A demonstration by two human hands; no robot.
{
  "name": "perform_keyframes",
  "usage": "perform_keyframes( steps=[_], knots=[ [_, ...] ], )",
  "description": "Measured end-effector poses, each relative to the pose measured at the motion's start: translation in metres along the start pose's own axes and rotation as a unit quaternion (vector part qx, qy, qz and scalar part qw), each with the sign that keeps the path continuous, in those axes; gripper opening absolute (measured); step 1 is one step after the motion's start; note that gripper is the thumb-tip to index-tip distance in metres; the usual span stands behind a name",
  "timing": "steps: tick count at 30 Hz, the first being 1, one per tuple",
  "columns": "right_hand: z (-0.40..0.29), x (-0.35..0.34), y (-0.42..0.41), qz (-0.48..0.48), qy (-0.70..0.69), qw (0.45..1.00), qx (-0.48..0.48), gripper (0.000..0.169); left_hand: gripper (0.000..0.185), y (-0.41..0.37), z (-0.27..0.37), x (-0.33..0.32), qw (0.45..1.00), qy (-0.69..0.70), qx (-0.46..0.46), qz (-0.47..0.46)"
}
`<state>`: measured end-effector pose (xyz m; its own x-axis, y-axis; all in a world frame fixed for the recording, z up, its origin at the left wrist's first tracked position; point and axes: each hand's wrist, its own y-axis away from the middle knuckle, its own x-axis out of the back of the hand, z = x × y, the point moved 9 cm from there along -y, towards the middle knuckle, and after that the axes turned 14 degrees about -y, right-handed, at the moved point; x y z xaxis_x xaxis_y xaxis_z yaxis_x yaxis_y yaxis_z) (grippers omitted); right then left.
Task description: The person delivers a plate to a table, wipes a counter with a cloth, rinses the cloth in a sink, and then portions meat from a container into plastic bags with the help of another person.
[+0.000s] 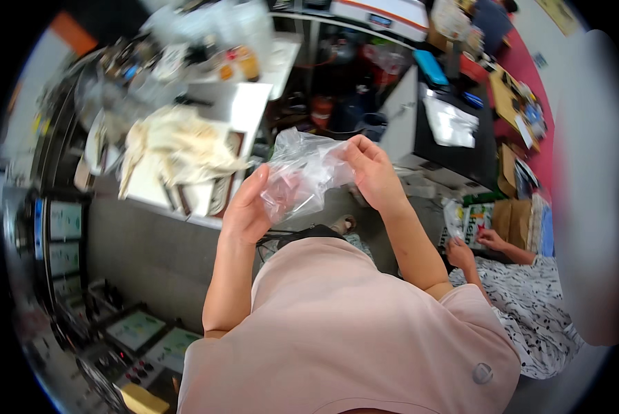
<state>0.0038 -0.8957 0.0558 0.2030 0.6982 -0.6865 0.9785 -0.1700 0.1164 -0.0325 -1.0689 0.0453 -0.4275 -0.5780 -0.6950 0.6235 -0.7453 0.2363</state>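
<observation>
A clear, crinkled plastic bag is stretched between my two hands, in front of my chest. My left hand grips its left side, thumb uppermost. The upper right edge of the bag is pinched in the fingers of my right hand. Whether anything lies inside the bag cannot be told. To the left, a cream-coloured cloth is heaped on a white table, and knife-like tools lie at its near edge.
A black-topped cabinet on the right bears a silvery packet and a blue case. Another person in a patterned garment is close at the lower right, handling a white packet. Clear bags and jars crowd the upper left.
</observation>
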Motion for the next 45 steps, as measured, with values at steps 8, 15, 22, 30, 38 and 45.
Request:
perform_keyframes(
  steps=[8, 15, 22, 30, 38, 45],
  knots=[
    [0.240, -0.207, -0.025, -0.070, -0.357, 0.863, -0.349, 0.031, 0.029, 0.237, 0.103, 0.175, 0.949, 0.178, -0.250, 0.079],
    [0.409, -0.367, 0.037, -0.214, -0.101, 0.795, -0.558, 0.038, 0.032, 0.417, 0.154, 0.240, 0.837, -0.048, -0.347, 0.421],
    [0.527, -0.469, 0.101, -0.528, 0.061, 0.571, -0.626, 0.038, 0.024, 0.511, 0.194, 0.336, 0.719, -0.122, -0.307, 0.612],
    [0.627, -0.623, -0.001, -0.650, 0.102, 0.634, -0.406, 0.035, 0.024, 0.452, 0.299, 0.510, 0.901, -0.080, -0.089, 0.416],
    [0.695, -0.690, -0.201, -0.315, 0.127, 0.917, -0.209, 0.026, 0.025, 0.434, 0.327, 0.651, 0.933, 0.140, -0.146, 0.298],
    [0.744, -0.690, -0.345, -0.116, 0.099, 0.985, -0.079, 0.025, 0.021, 0.468, 0.363, 0.790, 0.934, -0.022, 0.050, 0.353]
  ],
)
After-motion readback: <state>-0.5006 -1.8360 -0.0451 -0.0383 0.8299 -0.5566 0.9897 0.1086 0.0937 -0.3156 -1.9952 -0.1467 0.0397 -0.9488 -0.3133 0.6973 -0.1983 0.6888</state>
